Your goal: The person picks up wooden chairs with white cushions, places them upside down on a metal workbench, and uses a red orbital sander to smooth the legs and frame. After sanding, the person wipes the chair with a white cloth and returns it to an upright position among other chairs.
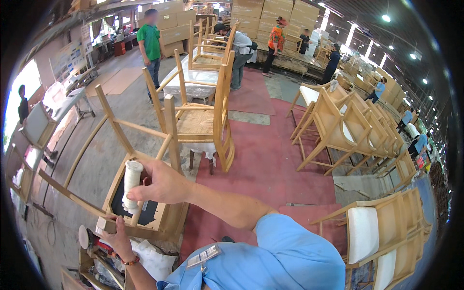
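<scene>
A wooden chair [128, 128] lies upturned in front of me, its legs pointing up and a dark panel [121, 203] showing inside its seat frame. My right hand [162, 183] reaches across from the right and grips a white cylinder [131, 181] with wider ends, held upright above that panel; its exact kind is unclear. Lower down, my left hand [118, 240], with a beaded band at the wrist, is closed on the near corner of the chair frame [102, 225]. Part of its fingers is hidden by the wood.
Beyond it, more chairs [198, 121] stand on a plastic-covered table [188, 87]. Rows of wooden chairs [338, 121] line the right side, beside red floor matting [261, 159]. A box of tools [99, 266] sits at lower left. A person in green [149, 41] and others stand farther off.
</scene>
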Demonstrator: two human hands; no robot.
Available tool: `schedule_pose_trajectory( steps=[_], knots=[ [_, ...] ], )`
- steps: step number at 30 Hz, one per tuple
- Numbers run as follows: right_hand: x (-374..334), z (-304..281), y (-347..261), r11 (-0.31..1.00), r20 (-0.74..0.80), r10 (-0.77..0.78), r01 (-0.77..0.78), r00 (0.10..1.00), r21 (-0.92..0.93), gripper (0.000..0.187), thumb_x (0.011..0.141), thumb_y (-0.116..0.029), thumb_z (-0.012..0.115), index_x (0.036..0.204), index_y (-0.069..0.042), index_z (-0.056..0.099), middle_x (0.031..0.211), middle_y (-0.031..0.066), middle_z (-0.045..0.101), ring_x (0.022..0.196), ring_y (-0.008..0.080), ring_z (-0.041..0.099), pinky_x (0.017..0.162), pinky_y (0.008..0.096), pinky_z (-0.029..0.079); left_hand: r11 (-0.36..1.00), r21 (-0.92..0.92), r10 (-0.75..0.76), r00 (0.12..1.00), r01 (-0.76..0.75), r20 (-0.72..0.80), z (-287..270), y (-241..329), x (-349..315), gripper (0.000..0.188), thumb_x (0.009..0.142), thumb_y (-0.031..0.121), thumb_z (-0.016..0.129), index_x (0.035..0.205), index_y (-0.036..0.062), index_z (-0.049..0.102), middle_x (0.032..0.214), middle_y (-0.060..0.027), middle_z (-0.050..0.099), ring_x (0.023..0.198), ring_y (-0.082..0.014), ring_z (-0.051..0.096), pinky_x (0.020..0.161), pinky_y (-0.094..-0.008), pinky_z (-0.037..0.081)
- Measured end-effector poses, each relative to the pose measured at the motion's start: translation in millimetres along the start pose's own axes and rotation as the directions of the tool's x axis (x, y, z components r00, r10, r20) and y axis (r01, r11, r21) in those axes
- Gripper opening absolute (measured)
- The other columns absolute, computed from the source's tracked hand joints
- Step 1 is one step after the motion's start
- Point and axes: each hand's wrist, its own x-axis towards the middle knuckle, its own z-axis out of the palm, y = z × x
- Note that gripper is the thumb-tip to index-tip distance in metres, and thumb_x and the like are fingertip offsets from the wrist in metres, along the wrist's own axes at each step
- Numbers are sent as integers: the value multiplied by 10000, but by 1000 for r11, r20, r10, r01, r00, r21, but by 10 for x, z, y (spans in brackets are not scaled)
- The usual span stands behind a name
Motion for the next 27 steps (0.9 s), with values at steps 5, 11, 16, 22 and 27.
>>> schedule_pose_trajectory(
  steps=[5, 11, 16, 22, 27],
  knots=[
    [223, 236, 2, 994, 11, -96, 96, 995, -48, 253, 802, -115, 758, 992, -48, 605, 877, 17, 651, 775, 82, 601, 687, 254, 493, 999, 36, -18, 999, 20, -50, 41, 43, -27, 154, 876, 68, 701, 997, 21, 619, 906, -12, 599, 803, -109, 550, 712, -298, 473],
    [481, 283, 70, 997, -12, -44, 43, 999, -56, 205, 843, -164, 756, 965, -37, 650, 866, 17, 665, 780, 93, 618, 686, 265, 518, 983, 181, 7, 1000, -5, -12, 63, 114, 0, 231, 797, 172, 794, 931, 41, 659, 829, -69, 688, 740, -154, 635, 658, -345, 513],
    [485, 645, 54, 999, 87, -15, 19, 996, -42, 260, 810, -42, 766, 1025, -9, 622, 923, 40, 655, 831, 83, 601, 713, 241, 490, 992, -87, 93, 995, -94, -21, 79, 205, -46, 307, 787, 155, 808, 1005, 39, 626, 859, -83, 679, 792, -159, 648, 714, -319, 522],
    [573, 877, 44, 968, 194, -39, 85, 980, -236, 268, 797, -92, 788, 1009, -36, 634, 910, 7, 658, 808, 64, 583, 709, 245, 479, 982, -54, 181, 983, -180, 11, 36, 233, -10, 358, 797, 214, 813, 1024, 24, 612, 867, -115, 698, 767, -182, 682, 698, -321, 541],
    [678, 891, 43, 834, 237, -76, 192, 969, -518, 286, 785, -119, 789, 1020, -36, 649, 885, 10, 666, 790, 70, 574, 693, 249, 476, 984, -42, 175, 984, -174, 34, 32, 215, -17, 349, 797, 208, 812, 1010, 23, 607, 852, -116, 697, 761, -187, 687, 694, -322, 541]
  ],
)
